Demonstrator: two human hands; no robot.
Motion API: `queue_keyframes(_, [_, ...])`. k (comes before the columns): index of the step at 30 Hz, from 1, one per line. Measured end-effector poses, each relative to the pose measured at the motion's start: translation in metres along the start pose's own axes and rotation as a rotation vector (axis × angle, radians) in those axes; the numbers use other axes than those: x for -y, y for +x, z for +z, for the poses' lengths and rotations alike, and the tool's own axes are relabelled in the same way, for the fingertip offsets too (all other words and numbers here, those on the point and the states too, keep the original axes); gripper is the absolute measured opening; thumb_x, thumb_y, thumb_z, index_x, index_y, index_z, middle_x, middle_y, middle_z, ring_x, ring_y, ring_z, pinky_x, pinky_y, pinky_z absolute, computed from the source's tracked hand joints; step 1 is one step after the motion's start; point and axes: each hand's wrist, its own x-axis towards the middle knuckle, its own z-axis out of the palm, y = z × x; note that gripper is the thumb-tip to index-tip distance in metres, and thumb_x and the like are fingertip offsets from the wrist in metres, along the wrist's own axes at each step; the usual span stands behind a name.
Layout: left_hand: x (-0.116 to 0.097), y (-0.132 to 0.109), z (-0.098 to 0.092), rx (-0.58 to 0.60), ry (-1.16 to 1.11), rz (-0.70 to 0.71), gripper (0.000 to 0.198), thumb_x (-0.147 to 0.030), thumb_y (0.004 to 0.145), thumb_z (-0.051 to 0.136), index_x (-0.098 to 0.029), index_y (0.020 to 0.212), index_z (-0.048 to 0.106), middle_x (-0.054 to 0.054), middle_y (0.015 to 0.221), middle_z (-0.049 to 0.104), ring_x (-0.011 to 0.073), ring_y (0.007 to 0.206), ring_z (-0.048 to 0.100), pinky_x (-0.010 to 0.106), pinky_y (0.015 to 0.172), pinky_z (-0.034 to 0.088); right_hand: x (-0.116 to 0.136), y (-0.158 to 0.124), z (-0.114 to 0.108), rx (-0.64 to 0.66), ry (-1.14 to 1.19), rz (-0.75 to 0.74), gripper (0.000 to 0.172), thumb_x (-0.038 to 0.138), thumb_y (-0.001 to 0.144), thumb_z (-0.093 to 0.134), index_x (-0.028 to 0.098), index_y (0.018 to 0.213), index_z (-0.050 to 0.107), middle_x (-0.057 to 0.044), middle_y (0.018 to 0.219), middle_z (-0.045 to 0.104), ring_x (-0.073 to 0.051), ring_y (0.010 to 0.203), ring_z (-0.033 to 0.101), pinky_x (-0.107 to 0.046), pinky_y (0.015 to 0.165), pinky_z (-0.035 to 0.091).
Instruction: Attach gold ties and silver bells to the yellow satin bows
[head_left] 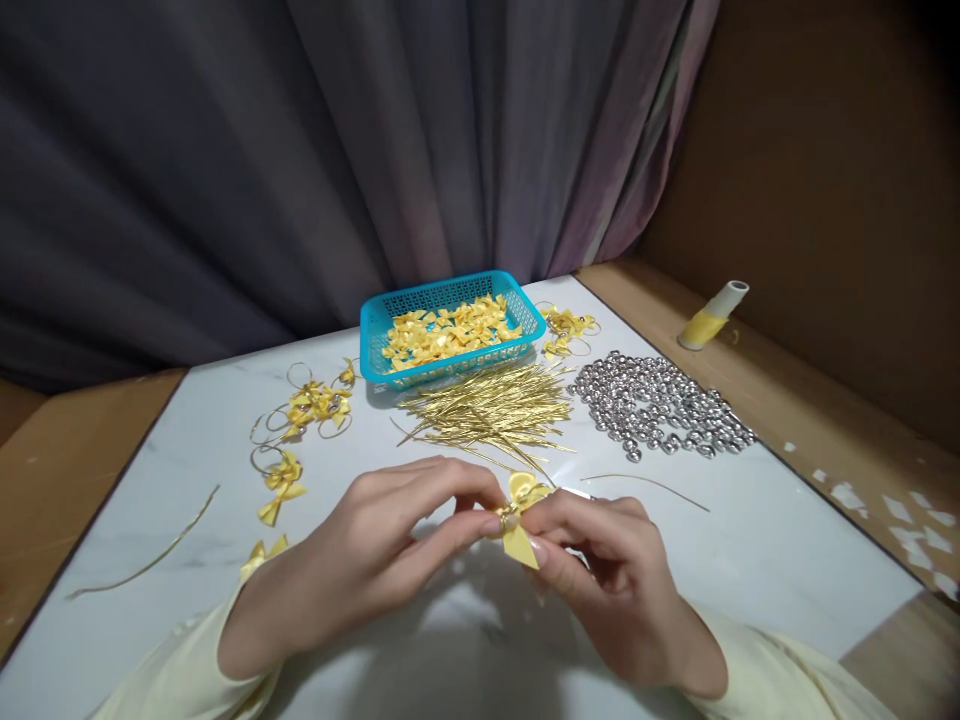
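Observation:
Between my two hands, above the near part of the table, is a yellow ribbon bow (519, 545) with a bit of gold wire at its middle. My left hand (405, 535) pinches the bow's left side with thumb and forefinger. From the other side, my right hand (611, 565) grips the bow's right loop and tail, its fingers curled. Just beyond the hands lies a pile of gold wire ties (487, 410). Bows with wire rings (319, 405) rest on the table to the left of my left hand. The fingers partly hide the bow's knot.
A blue basket (375, 335) of yellow bows stands at the back. Silver beads (664, 405) spread to the right, and more ringed bows (566, 325) lie behind them. Single wires (150, 560) lie at both sides. A cardboard tube (712, 318) stands on the brown ledge beside paper scraps (900, 510).

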Motion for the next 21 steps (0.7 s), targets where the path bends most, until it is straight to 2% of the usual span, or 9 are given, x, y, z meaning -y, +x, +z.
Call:
queue_keyframes(7, [0.004, -0.001, 0.005, -0.045, 0.066, 0.109, 0.016, -0.009, 0.084, 0.049, -0.018, 0.096, 0.054, 0.0, 0.08, 0.065, 0.0087, 0.07, 0.061, 0.016, 0.065, 0.048, 0.002, 0.0, 0.0, 0.006, 0.006, 0.032, 0.013, 0.018, 0.082, 0.05, 0.014, 0.07, 0.054, 0.005, 0.046, 0.037, -0.006, 0.041, 0.029, -0.02, 0.038, 0.021])
queue_keyframes(14, [0.006, -0.002, 0.009, -0.083, 0.095, 0.122, 0.015, -0.009, 0.084, 0.048, -0.018, 0.095, 0.052, -0.001, 0.077, 0.064, 0.0082, 0.064, 0.06, 0.016, 0.062, 0.047, 0.006, 0.003, -0.001, 0.03, 0.15, 0.101, 0.014, 0.02, 0.082, 0.051, 0.014, 0.07, 0.053, 0.006, 0.045, 0.04, -0.006, 0.04, 0.029, -0.019, 0.037, 0.021])
queue_keyframes(21, [0.005, -0.001, 0.011, -0.11, 0.071, 0.131, 0.014, -0.009, 0.083, 0.049, -0.018, 0.093, 0.052, -0.001, 0.074, 0.063, 0.0085, 0.062, 0.059, 0.017, 0.06, 0.047, 0.006, 0.002, -0.002, 0.042, 0.139, 0.097, 0.012, 0.018, 0.08, 0.05, 0.014, 0.069, 0.054, 0.005, 0.045, 0.042, -0.006, 0.039, 0.029, -0.019, 0.037, 0.022])
